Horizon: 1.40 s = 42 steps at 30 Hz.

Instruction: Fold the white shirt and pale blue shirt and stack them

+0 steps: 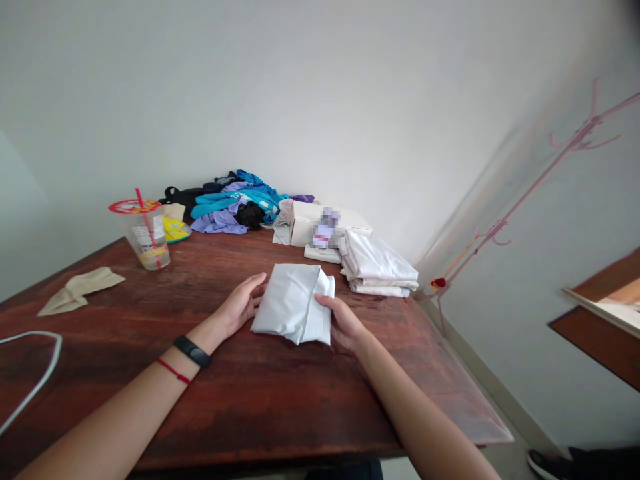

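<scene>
From the head camera, a folded white cloth bundle (295,303) lies near the middle of the dark reddish wooden bench (250,400). The left hand (240,305) rests open, fingers flat against the bundle's left edge. The right hand (345,323) has its grip closed on the bundle's right edge. Just right of the bundle sits a stack of folded white cloths (377,267); well left of it stands a clear plastic cup with a red straw (147,237)

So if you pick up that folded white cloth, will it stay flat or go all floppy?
Probably floppy: the folded white cloth shows soft creases, and one corner bends up by the right hand. It likely unfolds if lifted by one edge, since nothing pins its layers. It looks light, lying thin on the table, with the left hand at its other side.
</scene>
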{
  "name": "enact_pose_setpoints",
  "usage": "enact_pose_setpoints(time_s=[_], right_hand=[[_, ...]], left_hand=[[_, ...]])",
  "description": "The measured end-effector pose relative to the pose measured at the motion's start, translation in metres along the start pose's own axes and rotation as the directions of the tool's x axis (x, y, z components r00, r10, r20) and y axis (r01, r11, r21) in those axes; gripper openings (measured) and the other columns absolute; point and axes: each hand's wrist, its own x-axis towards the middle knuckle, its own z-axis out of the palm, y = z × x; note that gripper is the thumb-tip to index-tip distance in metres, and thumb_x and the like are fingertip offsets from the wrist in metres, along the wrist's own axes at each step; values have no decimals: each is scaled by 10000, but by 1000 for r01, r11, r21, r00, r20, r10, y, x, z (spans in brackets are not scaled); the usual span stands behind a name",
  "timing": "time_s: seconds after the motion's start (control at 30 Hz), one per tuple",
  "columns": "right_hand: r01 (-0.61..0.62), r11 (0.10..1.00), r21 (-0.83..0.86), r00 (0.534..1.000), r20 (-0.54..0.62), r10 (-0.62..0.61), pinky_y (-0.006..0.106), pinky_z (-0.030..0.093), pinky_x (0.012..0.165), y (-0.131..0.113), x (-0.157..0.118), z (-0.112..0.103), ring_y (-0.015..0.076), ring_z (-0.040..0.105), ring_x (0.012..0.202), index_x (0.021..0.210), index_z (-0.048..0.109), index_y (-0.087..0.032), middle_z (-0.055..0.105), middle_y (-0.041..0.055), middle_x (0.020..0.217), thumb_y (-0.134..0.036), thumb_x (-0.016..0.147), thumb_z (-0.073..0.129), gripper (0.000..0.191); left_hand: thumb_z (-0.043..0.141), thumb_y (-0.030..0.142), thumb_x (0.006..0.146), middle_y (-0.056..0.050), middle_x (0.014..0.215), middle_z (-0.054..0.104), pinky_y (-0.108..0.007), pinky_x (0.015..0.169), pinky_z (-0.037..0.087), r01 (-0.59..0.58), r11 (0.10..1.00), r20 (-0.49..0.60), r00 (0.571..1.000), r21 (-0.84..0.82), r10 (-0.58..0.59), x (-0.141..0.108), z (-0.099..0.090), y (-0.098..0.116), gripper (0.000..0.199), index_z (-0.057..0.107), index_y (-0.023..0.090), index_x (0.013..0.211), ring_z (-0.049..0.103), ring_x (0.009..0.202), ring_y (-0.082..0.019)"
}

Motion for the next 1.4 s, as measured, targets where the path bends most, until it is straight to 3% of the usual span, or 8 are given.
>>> enact_pose_setpoints(time_s=[0.27,0.43,0.53,0.63,0.77,1.1,1.3,1.4], right_hand=[[300,952,53,943,-165,-288,387,622,946,-62,-16,7,252,724,1064,1262,597,-175,755,76,1131,-213,865,649,402],[622,773,122,771,-265,-579,329,644,841,-140,-14,-9,186,747,946,1229,591,-184,761,34,1013,-150,900,543,334],[703,694,155,692,-375,-617,254,636,790,-167,1,-39,144,744,849,1178,586,-170,751,23,926,-153,930,521,257],[593,776,214,735,-539,-412,245,641,685,-168,17,-72,135,725,730,1169,566,-169,732,25,860,-176,987,451,215],[373,908,190,799,-564,-210,364,661,673,-156,26,-97,201,749,813,1250,526,-168,733,81,937,-228,1034,383,266],[-123,987,-100,954,-285,90,225,554,458,-119,-14,-73,165,694,522,829,615,-154,694,62,618,-463,1029,437,409],[-32,921,-388,998,32,48,235,560,551,-65,2,-41,164,727,607,926,660,-157,747,61,724,-443,988,537,318],[59,885,-462,996,81,-24,236,557,570,-31,18,-37,165,728,630,959,659,-164,755,64,745,-505,912,638,345]], left_hand=[[647,339,897,-107,1210,690,-325,715,591,-41,999,-66,997,17,42,-4,-7,6,344,592,225,1218,733,858,-204],[652,337,895,-125,1212,703,-288,689,575,-26,998,-20,999,60,27,-4,-9,4,358,606,204,1224,732,810,-187],[661,338,891,-117,1165,724,-281,683,572,-26,997,-15,1000,67,27,-4,-9,5,348,616,201,1208,729,787,-180],[658,339,893,-104,1103,740,-275,665,568,-10,998,-16,1000,64,11,-5,-8,6,315,629,197,1172,723,751,-173],[650,335,900,-94,1068,745,-269,656,566,1,998,-7,1000,70,-1,-6,-6,7,294,636,189,1154,718,734,-167],[660,353,885,-88,1051,745,-275,674,569,-15,997,22,1000,79,14,-7,-7,6,318,645,189,1157,716,742,-164],[665,423,842,-76,982,748,-283,649,545,-140,952,8,990,273,143,-4,-8,1,336,648,191,1084,709,719,-178],[634,416,863,-59,873,746,-276,644,512,-405,700,115,899,589,423,-4,-8,-3,260,674,188,983,694,709,-187]])
